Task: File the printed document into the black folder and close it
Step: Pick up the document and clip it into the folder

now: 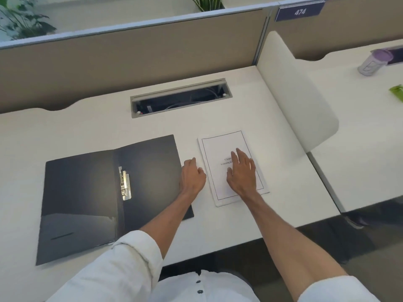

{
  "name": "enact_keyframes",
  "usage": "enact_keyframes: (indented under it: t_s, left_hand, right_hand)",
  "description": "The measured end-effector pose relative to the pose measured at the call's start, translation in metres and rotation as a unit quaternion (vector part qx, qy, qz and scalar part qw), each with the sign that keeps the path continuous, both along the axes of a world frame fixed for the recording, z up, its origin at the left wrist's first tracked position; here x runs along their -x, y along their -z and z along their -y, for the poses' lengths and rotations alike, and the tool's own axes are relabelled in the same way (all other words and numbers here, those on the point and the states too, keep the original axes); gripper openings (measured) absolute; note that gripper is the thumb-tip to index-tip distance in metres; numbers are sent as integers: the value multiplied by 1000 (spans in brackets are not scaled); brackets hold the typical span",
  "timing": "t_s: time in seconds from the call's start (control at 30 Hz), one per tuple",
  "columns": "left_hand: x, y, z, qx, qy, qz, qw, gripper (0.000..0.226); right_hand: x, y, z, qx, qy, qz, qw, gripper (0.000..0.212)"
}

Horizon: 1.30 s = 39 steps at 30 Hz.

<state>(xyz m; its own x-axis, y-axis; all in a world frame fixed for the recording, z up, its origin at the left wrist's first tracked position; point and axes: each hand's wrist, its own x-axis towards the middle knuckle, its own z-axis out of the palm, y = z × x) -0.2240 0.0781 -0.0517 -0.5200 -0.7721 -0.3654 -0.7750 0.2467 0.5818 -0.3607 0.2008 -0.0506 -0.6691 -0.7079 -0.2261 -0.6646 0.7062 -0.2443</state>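
Lying under the right hand's (pixel 241 173) spread fingers (pixel 234 156), the printed document (pixel 218 171) stays flat.

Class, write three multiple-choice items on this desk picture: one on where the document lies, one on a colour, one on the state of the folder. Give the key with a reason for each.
1. Where does the document lie?
A. inside the folder
B. on the desk, right of the folder
C. on the floor

2. What colour is the folder?
A. black
B. red
C. white

3. What state is the folder in?
A. shut
B. open flat, clip showing
C. standing upright

Key:
1 B, the paper lies on the bare desk under the right hand, with the left hand at the folder's right edge.
2 A, both covers are black.
3 B, both covers lie spread, with the metal clip in view beside the spine.
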Motion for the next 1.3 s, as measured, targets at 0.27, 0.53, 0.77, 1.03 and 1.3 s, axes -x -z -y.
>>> enact_keyframes:
  t_s: [0.27,0.53,0.77,1.03,1.3]
  left_hand:
    - [23,9,-12,-22,68,27,997,60]
    - [37,11,-18,-17,25,52,998,42]
    - [41,9,-14,-50,-34,38,997,39]
    - [35,4,-12,-87,-54,8,995,12]
    - [11,-5,7,-144,-147,-111,972,60]
  right_hand:
    - [34,4,-21,-16,84,14,996,68]
    - [51,6,-12,7,206,82,975,46]
    - [65,7,-8,67,272,173,944,49]
    - [55,-1,-10,107,234,191,947,43]
    - [45,-29,-13,227,203,227,925,19]
